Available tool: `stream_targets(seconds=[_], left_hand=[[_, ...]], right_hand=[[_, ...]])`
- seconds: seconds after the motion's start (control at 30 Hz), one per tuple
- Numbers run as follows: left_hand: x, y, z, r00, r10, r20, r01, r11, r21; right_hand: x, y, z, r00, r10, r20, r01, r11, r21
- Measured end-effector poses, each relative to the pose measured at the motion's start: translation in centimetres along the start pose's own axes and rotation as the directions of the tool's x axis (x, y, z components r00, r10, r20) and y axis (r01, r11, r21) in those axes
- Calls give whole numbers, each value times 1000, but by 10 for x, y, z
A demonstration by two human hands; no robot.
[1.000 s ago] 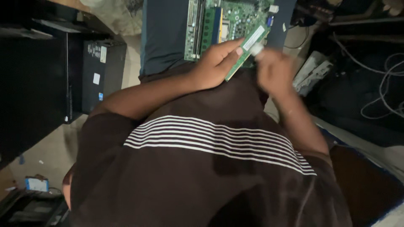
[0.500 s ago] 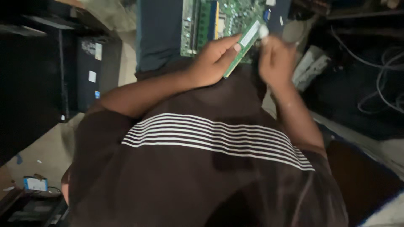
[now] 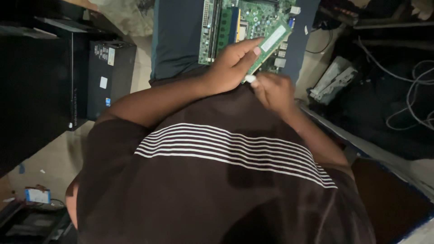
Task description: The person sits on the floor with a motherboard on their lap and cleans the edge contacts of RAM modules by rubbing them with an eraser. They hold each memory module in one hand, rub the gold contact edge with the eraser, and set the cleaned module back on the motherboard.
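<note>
A green memory module [image 3: 270, 47] was held in the left hand [image 3: 230, 65], the fingers curled around its long edge and the thumb laid along its upper face, so that the hand was closed on it in a firm grip. The module was tilted, its upper end raised above a green circuit board [image 3: 239, 22] that lay in an open dark case [image 3: 176, 36]. The right hand [image 3: 271, 90] was kept just below the module's lower end, its fingers bunched together around a small white object [image 3: 250, 79], which was pressed against or very near the module's bottom edge; whether it touched could not be told. What the white object was could not be made out. Both forearms were partly hidden behind a dark striped shirt [image 3: 226, 149]. Dark computer cases [image 3: 108, 77] were seen at the left, and loose cables [image 3: 416, 99] at the right.
</note>
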State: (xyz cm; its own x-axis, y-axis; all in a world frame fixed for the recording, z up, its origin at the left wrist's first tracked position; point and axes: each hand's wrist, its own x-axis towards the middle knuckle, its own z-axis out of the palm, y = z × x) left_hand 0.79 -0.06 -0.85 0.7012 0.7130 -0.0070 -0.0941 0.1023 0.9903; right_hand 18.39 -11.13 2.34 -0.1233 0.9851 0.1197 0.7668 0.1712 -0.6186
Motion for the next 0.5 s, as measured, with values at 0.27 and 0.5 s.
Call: stream_targets(seconds=[0.27,0.5], left_hand=[[-9,13,-1,991,120,58,-124,990,69],[3,25,-6,990,141,-19,-133,964,231]], right_hand=[[32,69,-60,865,356,-353,-344,934,100],[22,12,-50,926,341,-164,-191,797,574]])
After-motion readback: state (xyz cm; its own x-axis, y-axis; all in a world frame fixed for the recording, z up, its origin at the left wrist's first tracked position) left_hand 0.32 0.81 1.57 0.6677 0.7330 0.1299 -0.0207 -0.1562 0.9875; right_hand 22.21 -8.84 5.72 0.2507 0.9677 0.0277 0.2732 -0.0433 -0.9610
